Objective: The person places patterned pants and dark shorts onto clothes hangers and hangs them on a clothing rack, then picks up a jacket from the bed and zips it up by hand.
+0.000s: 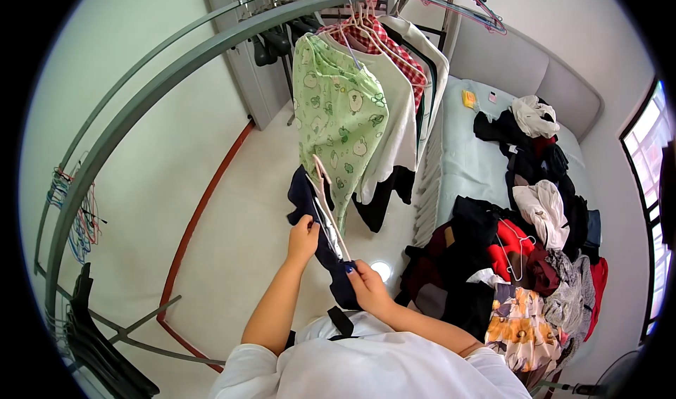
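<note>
A dark navy garment (325, 255) hangs between my hands, in front of my chest. Inside its opening sits a pale pink clothes hanger (322, 181), its upper end sticking out beyond the cloth. My left hand (303, 237) is closed on the garment's left part. Lower and to the right, my right hand (367, 284) pinches the other part near the hanger's end. Just ahead, a light green patterned garment (341, 110) hangs from the rack, beside a white long-sleeved top (391, 110).
The grey curved rack rail (169, 58) arches over and to the left. Bunched hangers (81, 212) hang at far left, with black hangers (105, 350) below. A bed (465, 167) on the right carries heaped clothes (493, 258) and a loose white hanger (519, 248).
</note>
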The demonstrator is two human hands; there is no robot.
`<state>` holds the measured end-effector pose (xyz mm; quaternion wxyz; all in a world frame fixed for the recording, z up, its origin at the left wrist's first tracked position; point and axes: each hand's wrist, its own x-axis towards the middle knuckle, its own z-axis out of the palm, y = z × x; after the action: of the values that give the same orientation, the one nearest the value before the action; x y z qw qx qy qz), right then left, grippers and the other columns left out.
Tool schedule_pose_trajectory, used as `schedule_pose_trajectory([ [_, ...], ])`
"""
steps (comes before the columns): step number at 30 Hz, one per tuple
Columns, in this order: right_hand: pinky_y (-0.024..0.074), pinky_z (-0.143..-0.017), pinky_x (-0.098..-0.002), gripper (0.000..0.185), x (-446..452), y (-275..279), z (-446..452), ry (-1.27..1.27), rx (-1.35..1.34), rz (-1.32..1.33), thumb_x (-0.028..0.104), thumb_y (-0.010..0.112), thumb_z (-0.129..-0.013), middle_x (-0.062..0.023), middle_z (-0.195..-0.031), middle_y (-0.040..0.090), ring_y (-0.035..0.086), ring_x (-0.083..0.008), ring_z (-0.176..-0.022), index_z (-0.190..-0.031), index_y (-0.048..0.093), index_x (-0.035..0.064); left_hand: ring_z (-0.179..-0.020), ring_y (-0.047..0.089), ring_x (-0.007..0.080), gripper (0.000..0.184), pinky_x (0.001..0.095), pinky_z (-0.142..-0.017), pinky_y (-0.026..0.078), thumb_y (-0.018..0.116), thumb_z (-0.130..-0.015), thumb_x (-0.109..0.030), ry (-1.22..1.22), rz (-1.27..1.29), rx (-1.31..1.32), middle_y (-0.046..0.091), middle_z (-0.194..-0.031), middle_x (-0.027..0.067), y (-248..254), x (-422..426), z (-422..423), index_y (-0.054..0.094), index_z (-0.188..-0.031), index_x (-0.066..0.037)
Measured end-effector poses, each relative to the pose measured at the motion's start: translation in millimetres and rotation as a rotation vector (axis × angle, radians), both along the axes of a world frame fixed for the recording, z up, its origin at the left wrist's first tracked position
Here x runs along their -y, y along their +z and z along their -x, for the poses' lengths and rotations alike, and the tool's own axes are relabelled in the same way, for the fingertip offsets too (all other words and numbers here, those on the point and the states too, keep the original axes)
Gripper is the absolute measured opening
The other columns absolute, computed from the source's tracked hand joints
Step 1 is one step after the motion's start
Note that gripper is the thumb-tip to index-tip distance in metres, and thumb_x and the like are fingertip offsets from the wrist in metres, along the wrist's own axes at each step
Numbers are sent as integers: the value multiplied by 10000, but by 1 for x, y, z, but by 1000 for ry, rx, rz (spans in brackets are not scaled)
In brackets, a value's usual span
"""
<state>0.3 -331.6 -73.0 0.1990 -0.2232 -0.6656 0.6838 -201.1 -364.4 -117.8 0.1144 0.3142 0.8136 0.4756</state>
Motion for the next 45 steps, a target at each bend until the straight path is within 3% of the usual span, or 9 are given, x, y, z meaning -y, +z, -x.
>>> schedule_pose_trajectory([
  [2,362,-535,-224,134,7,-6,10,-34,-3,-82,109,426,-907,-8,-660,468,404,-65,-603,-862,485,-3,-835,599,260,236,324,-729,453,539,-828,-164,-23,-54,199,614,-899,165,-22,6,4,523,-996,1],
  [5,404,-522,-391,97,13,-4,26,-41,48,-252,100,478,-846,-190,-654,532,525,-359,-587,-831,466,5,-1053,491,166,343,320,-933,334,441,-901,-211,-78,-346,450,549,-1093,128,37,23,-19,400,-1183,-20],
  [8,414,-528,-408,118,28,-10,43,-54,-9,-487,94,502,-827,-202,-652,534,534,-378,-611,-840,452,-12,-1005,518,167,313,321,-916,357,415,-905,-190,-122,-371,569,559,-1042,116,74,32,-35,411,-1171,-25],
  [10,421,-586,-424,177,37,-7,51,6,27,-472,100,534,-804,-218,-709,543,542,-374,-674,-896,458,-29,-792,547,126,266,250,-715,444,452,-883,-153,-43,-414,566,569,-824,63,69,38,-27,441,-1106,-9],
  [14,415,-725,-392,351,33,3,58,255,-165,-603,163,586,-780,-149,-872,582,553,-312,-823,-1058,477,-22,-476,335,35,155,180,-416,282,415,-866,-104,88,-394,686,393,-585,-38,83,57,8,520,-961,-42],
  [21,457,-714,-390,359,-33,-63,42,218,192,-531,189,595,-777,-167,-848,596,583,-309,-803,-1065,484,5,-467,322,40,144,214,-434,250,453,-860,-101,119,-94,218,387,-555,-51,97,115,54,583,-889,-47],
  [26,442,-743,-391,374,-62,-58,29,120,168,-560,153,603,-762,-169,-899,581,560,-320,-853,-1081,479,4,-453,411,149,127,283,-453,302,496,-826,-104,82,80,-343,459,-533,93,121,120,52,574,-820,-4],
  [37,311,-939,-440,584,-112,-8,35,-50,42,-1053,159,654,-708,-192,-1240,404,380,-356,-1145,-1208,400,-4,-431,434,221,182,309,-426,304,641,-693,-117,148,76,-560,463,-505,113,148,110,18,539,-613,11],
  [45,281,-959,-457,584,-127,-6,34,-19,105,-1191,252,638,-740,-172,-1221,438,379,-328,-1163,-1209,401,-1,-397,384,200,228,298,-405,273,657,-667,-103,63,-43,-593,399,-461,90,142,94,6,488,-551,-6],
])
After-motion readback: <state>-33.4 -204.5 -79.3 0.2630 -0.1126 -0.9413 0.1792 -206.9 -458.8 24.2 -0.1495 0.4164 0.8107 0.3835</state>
